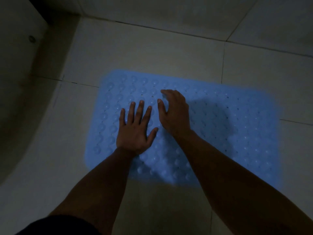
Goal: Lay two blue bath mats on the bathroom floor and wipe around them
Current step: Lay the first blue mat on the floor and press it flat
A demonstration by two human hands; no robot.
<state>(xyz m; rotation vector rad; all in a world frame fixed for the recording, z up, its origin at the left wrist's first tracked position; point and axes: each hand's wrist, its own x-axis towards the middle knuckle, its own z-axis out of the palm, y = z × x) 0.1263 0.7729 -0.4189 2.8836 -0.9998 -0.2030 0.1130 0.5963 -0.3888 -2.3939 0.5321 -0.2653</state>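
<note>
One blue bath mat (pixel 228 133) with rows of round bumps and small holes lies flat on the pale tiled floor, in dim light. My left hand (pixel 135 129) rests on the mat's left half with its fingers spread and straight. Just to its right, my right hand (pixel 174 112) is over the mat's middle with its fingers loosely bent and the fingertips touching the mat. Neither hand holds anything. No second mat and no cloth are in view.
A curved white fixture (pixel 18 99) fills the left side, close to the mat's left edge. A wall base (pixel 169 9) runs along the top. Bare floor tiles (pixel 152 51) lie beyond the mat and in front of it.
</note>
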